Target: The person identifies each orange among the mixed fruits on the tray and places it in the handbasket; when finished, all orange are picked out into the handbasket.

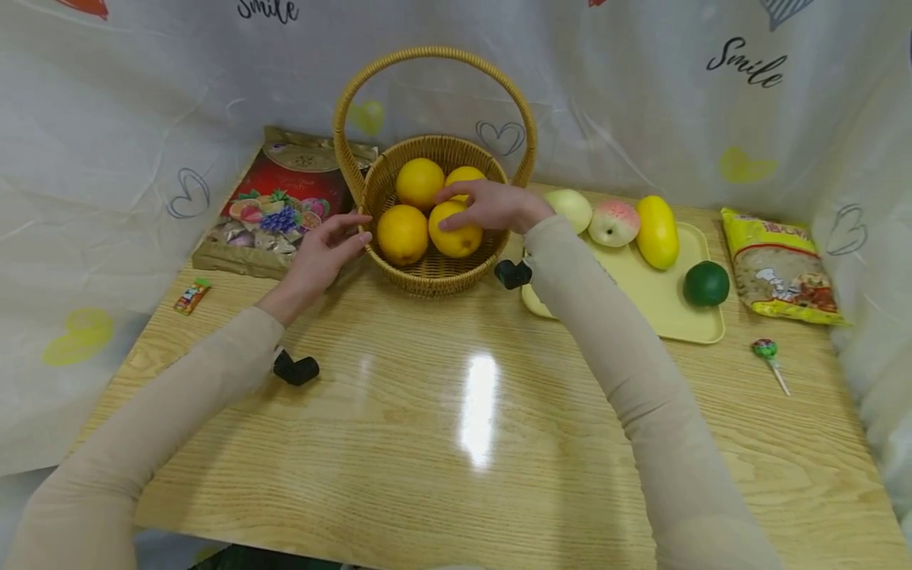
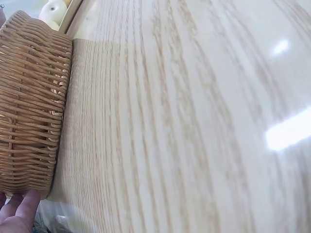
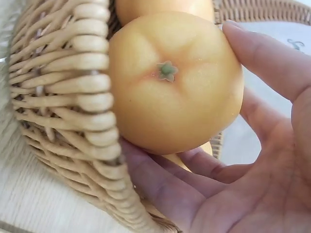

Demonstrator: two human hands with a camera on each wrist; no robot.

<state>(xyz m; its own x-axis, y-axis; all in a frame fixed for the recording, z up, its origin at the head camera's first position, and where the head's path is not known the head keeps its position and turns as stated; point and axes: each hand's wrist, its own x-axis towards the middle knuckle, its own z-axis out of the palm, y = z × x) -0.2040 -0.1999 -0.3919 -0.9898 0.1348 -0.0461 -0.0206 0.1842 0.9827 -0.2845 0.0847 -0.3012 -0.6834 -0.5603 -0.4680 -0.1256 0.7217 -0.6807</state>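
Note:
A wicker basket (image 1: 435, 277) with a tall arched handle holds several oranges, among them one at the back left (image 1: 420, 183). My right hand (image 1: 492, 206) reaches into it and grips the front-right orange (image 1: 456, 229). In the right wrist view, thumb and fingers (image 3: 262, 63) curve around this orange (image 3: 175, 87), its green star-shaped stem mark facing the camera. At the basket's left rim, my left hand (image 1: 324, 253) rests its fingertips on the wicker. The left wrist view shows those fingers (image 2: 29, 206) against the basket wall (image 2: 31, 107).
Right of the basket, a yellow tray (image 1: 634, 289) carries a pale round fruit (image 1: 570, 210), a peach (image 1: 614, 222), a yellow oblong fruit (image 1: 657, 232) and a green fruit (image 1: 706, 283). Beyond lie a yellow bag (image 1: 780, 265) and a lollipop (image 1: 766, 350). A red-gold bag (image 1: 285, 182) and small candy (image 1: 191, 296) lie left.

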